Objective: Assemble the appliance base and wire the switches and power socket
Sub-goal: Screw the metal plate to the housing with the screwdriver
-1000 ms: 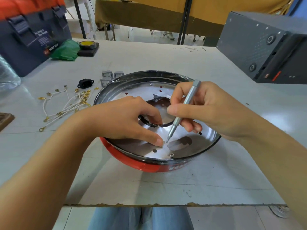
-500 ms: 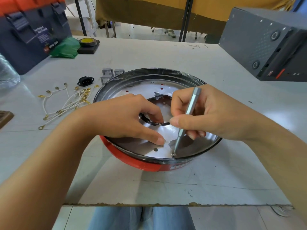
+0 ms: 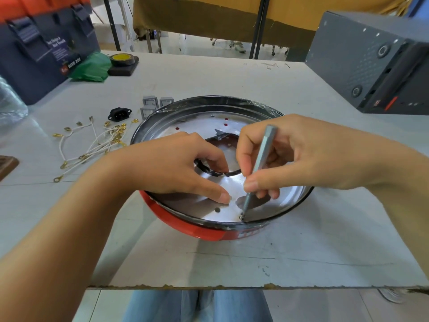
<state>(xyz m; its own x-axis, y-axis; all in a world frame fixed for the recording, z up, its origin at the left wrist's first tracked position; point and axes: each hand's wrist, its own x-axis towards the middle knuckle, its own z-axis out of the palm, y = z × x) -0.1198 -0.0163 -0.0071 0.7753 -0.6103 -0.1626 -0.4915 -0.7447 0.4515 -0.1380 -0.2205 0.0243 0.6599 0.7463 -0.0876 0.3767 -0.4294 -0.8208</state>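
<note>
Pinching a slim grey screwdriver (image 3: 260,168) between thumb and curled fingers, the right hand (image 3: 299,156) holds it near upright, tilted a bit to the right at the top, w/ the tip set on a small screw (image 3: 241,216) at the near edge of the shiny metal plate (image 3: 227,212). That plate sits inside the round appliance base (image 3: 185,225) (red outer wall, black rim, clear film on the far rim), which rests on the white table (image 3: 232,259) close to its near edge, approx. centre of view.

Left hand (image 3: 176,168) lies on the plate, fingers curled: thumb stretched flat w/ its tip pressing the plate just left of the screwdriver shaft, index fingertip hooked at the edge of the plate's dark centre opening (image 3: 222,145). It grips nothing. An unfilled hole (image 3: 217,209) shows in the plate just left of the screw.

Left of the base on the table: a bunch of white wires w/ gold terminals (image 3: 97,145), a black power socket (image 3: 119,114), and three grey switches (image 3: 153,104) just beside the base's far-left rim.

Further back left: a roll of tape w/ yellow centre (image 3: 121,59) on a dark block, a green bag (image 3: 91,68) and a dark toolbox (image 3: 44,47). At far right stands a dark grey case (image 3: 362,59).
</note>
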